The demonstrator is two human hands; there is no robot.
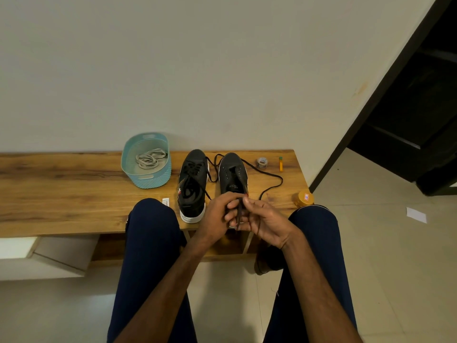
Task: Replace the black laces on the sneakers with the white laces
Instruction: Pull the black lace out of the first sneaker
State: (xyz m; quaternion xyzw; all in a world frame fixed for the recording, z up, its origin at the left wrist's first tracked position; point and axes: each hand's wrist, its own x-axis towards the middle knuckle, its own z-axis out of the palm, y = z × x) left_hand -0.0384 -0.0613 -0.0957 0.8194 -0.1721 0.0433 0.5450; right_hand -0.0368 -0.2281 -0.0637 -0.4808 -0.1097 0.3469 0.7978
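Two black sneakers stand side by side on a wooden bench (pixel 74 184). The left sneaker (pixel 193 184) still has its black lace threaded. The right sneaker (pixel 233 173) shows bare eyelets, and its black lace (pixel 270 185) trails loose over the bench to its right and round its toe. My left hand (pixel 217 214) and my right hand (pixel 264 221) meet at the right sneaker's heel, and both pinch a stretch of that black lace between the fingers. The white laces (pixel 149 158) lie coiled in a light blue basket (pixel 148 180) left of the shoes.
A tape roll (pixel 262 162) and a small orange stick (pixel 281 164) lie at the bench's far right. An orange-lidded jar (pixel 303 198) stands at the right front corner. A white label (pixel 166 202) lies by my left knee. A dark doorway opens to the right.
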